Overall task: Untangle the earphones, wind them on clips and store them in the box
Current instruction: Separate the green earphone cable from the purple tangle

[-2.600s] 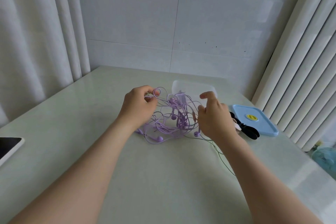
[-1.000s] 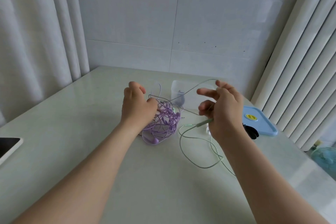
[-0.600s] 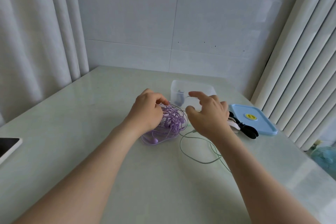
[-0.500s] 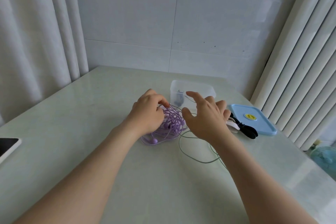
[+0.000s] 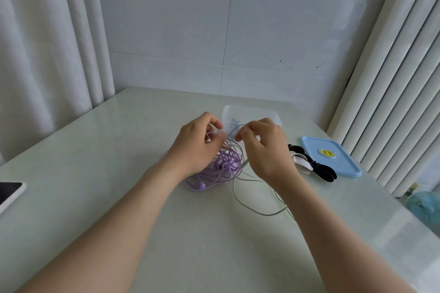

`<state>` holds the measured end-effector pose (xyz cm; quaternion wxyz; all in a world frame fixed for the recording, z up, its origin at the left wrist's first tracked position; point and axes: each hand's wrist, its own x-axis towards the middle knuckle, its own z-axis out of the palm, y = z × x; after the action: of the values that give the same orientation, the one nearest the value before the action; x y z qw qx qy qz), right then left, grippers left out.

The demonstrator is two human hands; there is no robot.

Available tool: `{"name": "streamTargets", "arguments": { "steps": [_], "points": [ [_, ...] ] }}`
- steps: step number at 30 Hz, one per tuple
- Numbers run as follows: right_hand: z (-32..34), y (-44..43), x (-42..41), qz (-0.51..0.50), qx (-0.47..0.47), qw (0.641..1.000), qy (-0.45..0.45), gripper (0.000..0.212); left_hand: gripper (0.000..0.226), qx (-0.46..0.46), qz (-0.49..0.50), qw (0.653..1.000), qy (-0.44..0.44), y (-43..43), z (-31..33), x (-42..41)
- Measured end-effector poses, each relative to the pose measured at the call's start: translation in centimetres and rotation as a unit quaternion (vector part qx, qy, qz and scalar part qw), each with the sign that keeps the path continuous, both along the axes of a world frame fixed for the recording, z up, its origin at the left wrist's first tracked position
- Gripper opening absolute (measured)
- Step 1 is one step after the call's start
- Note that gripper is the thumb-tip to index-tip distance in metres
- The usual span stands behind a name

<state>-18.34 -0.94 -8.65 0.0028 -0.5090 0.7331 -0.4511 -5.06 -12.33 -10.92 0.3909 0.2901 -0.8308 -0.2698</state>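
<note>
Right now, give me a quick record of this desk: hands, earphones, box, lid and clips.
Left hand: pinches the purple earphones, a tangled heap
Right hand: pinches the green cable, which loops loose beside the heap
Box: clear, open, behind the hands
Lid: blue, lying off, right of the box
Clips: black and white, beside the lid, nothing wound on them

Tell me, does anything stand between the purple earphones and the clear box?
Nothing on the table does: the clear box stands open right behind the purple earphones, its blue lid aside. Only the left hand and right hand, pinching cables, hover there; the green cable runs into the tangle.
</note>
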Motion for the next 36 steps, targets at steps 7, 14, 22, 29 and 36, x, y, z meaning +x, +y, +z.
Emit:
{"name": "streamTargets", "arguments": {
  "steps": [7,14,22,29,36],
  "points": [
    [-0.3,-0.3,-0.1,0.059,-0.097,0.99,-0.087,0.03,0.01,0.008,0.037,0.999,-0.021,0.1,0.3,0.2],
    [0.0,0.1,0.2,0.128,-0.108,0.979,-0.113,0.029,0.021,0.041,0.068,0.995,-0.051,0.1,0.3,0.4],
    [-0.1,-0.1,0.4,0.167,-0.106,0.97,-0.143,0.027,0.018,0.055,0.041,0.995,-0.077,0.0,0.1,0.4],
    [-0.4,-0.1,0.8,0.17,-0.137,0.952,-0.213,0.026,0.013,0.082,-0.016,0.994,-0.07,0.2,0.0,0.2],
    [-0.1,0.0,0.9,0.183,-0.144,0.924,-0.302,0.025,0.014,0.1,0.015,0.993,-0.066,0.1,0.0,0.2]
  ]
}}
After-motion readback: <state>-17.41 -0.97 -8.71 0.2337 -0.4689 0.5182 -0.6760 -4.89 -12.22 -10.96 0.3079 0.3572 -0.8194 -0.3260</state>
